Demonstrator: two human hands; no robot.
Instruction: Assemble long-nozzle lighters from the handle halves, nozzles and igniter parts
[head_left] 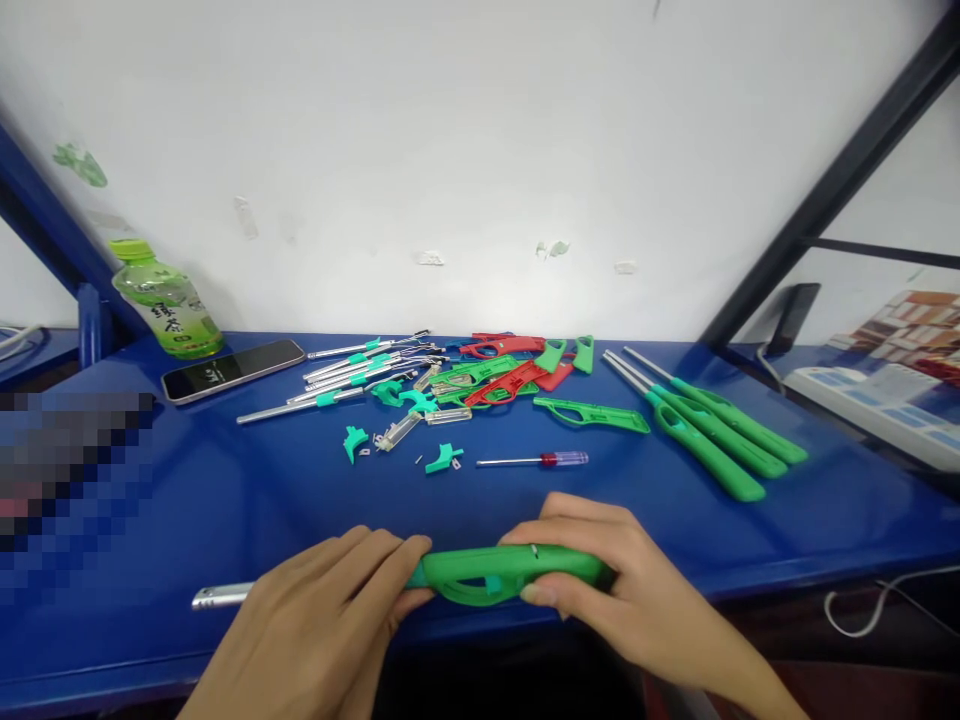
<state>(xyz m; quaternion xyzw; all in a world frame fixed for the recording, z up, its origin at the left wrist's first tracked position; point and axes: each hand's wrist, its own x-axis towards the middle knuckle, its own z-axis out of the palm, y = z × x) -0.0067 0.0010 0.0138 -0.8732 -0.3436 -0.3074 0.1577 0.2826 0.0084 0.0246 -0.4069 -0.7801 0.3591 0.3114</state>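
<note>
Near the table's front edge I hold a green long-necked gas lighter sideways, its metal tube pointing left. My left hand is wrapped round the tube and the front of the body. My right hand grips the handle end, thumb below and fingers on top. A teal trigger shows inside the guard loop between my hands. Beyond them lie a screwdriver with a red and clear handle, a loose teal trigger and another teal trigger piece.
Several metal lighter tubes with wires lie at the back. Beside them are red and green shell halves and clear fuel tanks. Whole green lighters lie right. A phone and a drink bottle are left.
</note>
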